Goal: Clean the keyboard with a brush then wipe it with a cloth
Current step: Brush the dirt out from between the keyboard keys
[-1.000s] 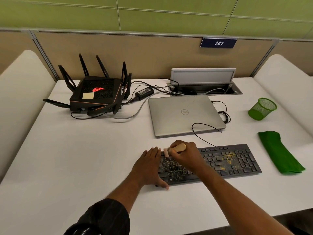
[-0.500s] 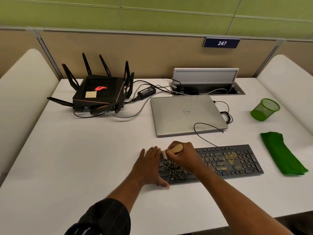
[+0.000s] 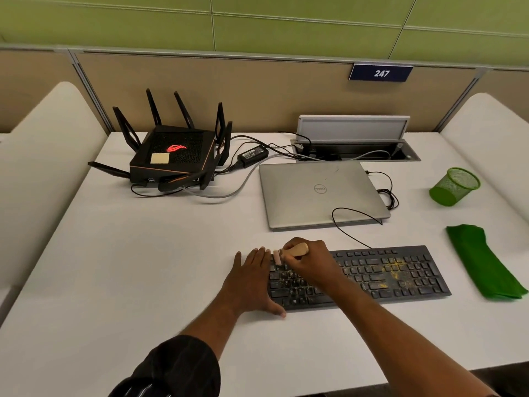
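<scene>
Two bare hands at work on the dark grey plastic keyboard (image 3: 372,275), low and right of centre on the white desk (image 3: 143,267). Right hand (image 3: 310,260) clenched around the pale wooden handle of a small brush (image 3: 294,250), whitish bristle end pointing left and pressed onto the top-left key rows. Left hand (image 3: 252,282) flat and spread, fingers released, palm on the desk against the keyboard's left edge, thumb along the front edge, fingertips touching the upper-left corner: a brace, not a grasp. Brushing stage only begun by the look of it: yellowish crumbs and dust thick over the right-hand block of keys, lighter specks under the right wrist. Likely trouble from here: strokes flicking grit toward the closed silver laptop (image 3: 320,193) just behind, or driving it deeper between keys under too much pressure; forearm dragging across the dirty middle rows and smearing debris; thin black cable (image 3: 352,222) snagged by a long stroke. Folded green cloth (image 3: 483,265) untouched near the keyboard's right end, green mesh cup (image 3: 455,186) beyond it, black antenna router (image 3: 174,159) well apart at far left.
</scene>
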### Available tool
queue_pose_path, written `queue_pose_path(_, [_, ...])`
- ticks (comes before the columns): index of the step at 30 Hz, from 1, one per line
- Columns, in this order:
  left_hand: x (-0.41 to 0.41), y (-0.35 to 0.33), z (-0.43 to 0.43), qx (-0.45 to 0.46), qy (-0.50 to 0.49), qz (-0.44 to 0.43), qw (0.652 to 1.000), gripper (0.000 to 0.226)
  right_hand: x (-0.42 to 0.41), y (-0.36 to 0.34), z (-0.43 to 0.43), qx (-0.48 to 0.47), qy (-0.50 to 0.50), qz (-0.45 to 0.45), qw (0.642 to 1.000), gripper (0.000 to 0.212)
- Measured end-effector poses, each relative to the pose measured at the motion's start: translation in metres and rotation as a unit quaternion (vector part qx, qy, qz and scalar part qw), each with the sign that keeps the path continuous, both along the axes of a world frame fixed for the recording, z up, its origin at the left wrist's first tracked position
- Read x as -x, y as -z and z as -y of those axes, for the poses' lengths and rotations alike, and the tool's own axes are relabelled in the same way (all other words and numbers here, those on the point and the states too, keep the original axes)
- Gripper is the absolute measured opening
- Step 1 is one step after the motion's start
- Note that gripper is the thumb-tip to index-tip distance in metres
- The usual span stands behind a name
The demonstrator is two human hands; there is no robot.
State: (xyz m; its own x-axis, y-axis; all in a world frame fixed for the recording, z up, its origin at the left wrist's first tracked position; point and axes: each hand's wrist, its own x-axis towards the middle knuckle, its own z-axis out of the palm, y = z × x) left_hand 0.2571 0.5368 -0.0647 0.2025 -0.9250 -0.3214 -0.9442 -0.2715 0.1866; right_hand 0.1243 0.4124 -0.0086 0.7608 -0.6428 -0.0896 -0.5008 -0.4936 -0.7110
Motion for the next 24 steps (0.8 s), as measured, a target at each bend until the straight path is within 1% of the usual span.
queue_pose_path(6, [-0.001, -0.001, -0.002, -0.005, -0.005, -0.004, 1.000, 0.145, -0.003, -0.002, -0.005, 0.000, -0.040, -0.036, 0.999, 0.005])
queue_pose_path(10, [-0.001, -0.002, -0.002, 0.004, -0.004, -0.005, 1.000, 0.143, -0.008, -0.003, -0.002, 0.002, -0.012, -0.001, 1.000, 0.008])
queue_pose_path(13, [-0.001, -0.002, -0.003, 0.005, -0.003, -0.003, 1.000, 0.142, -0.009, -0.001, -0.005, 0.005, -0.024, -0.010, 1.000, 0.009])
queue_pose_path(17, [-0.002, -0.002, -0.005, -0.001, -0.002, 0.002, 1.000, 0.142, -0.005, 0.000, -0.006, 0.006, -0.039, -0.031, 0.999, 0.006])
queue_pose_path(22, [-0.006, 0.000, -0.007, -0.004, -0.013, -0.008, 1.000, 0.144, -0.010, 0.001, -0.004, -0.011, -0.012, 0.008, 1.000, 0.006])
queue_pose_path(24, [-0.007, 0.000, -0.008, -0.009, -0.016, -0.008, 1.000, 0.145, -0.012, 0.003, -0.006, -0.010, -0.015, 0.007, 1.000, 0.006])
